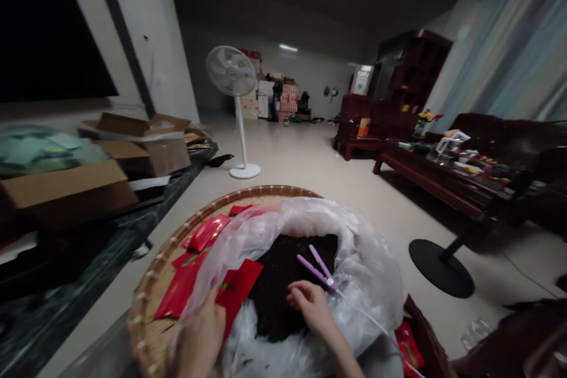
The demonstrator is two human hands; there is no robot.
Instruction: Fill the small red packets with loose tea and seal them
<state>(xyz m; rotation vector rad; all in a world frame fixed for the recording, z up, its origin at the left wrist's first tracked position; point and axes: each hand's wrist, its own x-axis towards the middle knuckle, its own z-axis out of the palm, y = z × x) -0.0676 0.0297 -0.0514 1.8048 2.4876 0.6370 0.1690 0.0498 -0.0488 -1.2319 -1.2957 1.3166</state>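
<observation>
A clear plastic bag point(354, 248) full of dark loose material point(287, 283) lies open on a round woven tray point(155, 271). My left hand point(201, 336) grips a red packet point(237, 292) at the bag's left edge. My right hand point(312, 307) rests curled on the dark material, fingers closed, just below a purple clip-like tool point(316, 269) with a white cord point(376, 325). What the right fingers pinch is hidden. Several more red packets point(206, 233) lie on the tray's left side.
Cardboard boxes point(66, 189) sit on a dark counter to the left. A white standing fan point(237, 106) stands on the floor ahead. At right are a dark wooden table point(443, 180) with clutter, sofas, and a black round stand base point(440, 266).
</observation>
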